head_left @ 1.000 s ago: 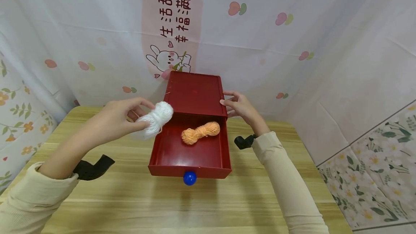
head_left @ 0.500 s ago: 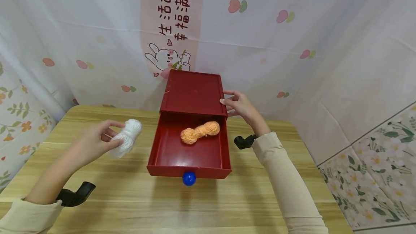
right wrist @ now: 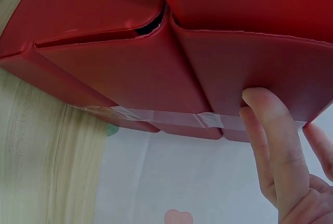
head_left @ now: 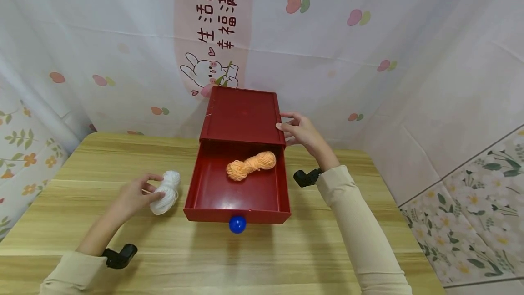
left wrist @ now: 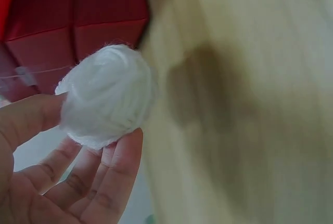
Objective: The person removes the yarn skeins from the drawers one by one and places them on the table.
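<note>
A white yarn skein (head_left: 165, 192), tied at its waist, is pinched between the thumb and fingers of my left hand (head_left: 137, 197), left of the red drawer box (head_left: 244, 115). In the left wrist view the yarn (left wrist: 106, 96) hangs close over the table, its shadow beside it. An orange yarn skein (head_left: 251, 166) lies in the pulled-out drawer (head_left: 235, 199), which has a blue round knob (head_left: 237, 224). My right hand (head_left: 300, 132) touches the box's right side near its top edge. The right wrist view has extended fingers (right wrist: 276, 130) against that red side.
Below the top drawer, the right wrist view has more stacked red drawer units (right wrist: 130, 73) joined by clear tape (right wrist: 171, 117). They stand on a wood-grain table (head_left: 327, 249). A patterned curtain (head_left: 319, 58) hangs behind, and a tiled wall (head_left: 462, 158) rises at the right.
My left hand has carried the white yarn skein from over the drawer's left edge leftward, then down close to the table. My right hand has stayed at the box's side; the orange skein has not moved.
</note>
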The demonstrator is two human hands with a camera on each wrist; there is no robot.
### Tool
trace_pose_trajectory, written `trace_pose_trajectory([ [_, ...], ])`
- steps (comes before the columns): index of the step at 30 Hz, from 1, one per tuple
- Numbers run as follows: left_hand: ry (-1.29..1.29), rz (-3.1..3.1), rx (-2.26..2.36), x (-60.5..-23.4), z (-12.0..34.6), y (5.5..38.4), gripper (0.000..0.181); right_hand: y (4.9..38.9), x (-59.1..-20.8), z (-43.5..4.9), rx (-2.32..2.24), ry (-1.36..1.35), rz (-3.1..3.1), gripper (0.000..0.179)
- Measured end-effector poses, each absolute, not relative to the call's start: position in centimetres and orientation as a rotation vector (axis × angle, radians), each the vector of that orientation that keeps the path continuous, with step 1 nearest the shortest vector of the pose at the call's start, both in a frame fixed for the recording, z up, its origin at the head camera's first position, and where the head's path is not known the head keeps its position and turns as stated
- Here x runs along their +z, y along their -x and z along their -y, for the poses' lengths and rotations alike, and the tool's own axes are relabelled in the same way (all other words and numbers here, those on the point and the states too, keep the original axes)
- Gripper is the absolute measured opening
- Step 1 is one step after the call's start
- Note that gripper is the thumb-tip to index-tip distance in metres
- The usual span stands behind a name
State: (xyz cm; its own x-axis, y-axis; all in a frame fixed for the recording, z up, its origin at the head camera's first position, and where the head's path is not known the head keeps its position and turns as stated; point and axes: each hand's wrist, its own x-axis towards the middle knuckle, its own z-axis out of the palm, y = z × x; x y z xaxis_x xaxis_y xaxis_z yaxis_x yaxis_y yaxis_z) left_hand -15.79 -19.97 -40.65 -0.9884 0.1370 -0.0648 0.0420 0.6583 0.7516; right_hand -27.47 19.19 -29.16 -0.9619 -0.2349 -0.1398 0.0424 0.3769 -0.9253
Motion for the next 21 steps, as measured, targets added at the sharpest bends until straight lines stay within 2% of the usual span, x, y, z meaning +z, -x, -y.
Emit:
trace_pose_trajectory([
  [11, -0.038, -2.645, 1.342, -43.2, 19.6, 15.8, 0.040, 27.5, -29.2, -19.1, -1.628, 0.157, -2.381, 0.052],
  [21, 0.020, -2.596, 1.392, -44.0, 19.1, 15.6, 0.038, 27.5, -29.1, -19.2, -1.629, 0.170, -2.379, 0.052],
])
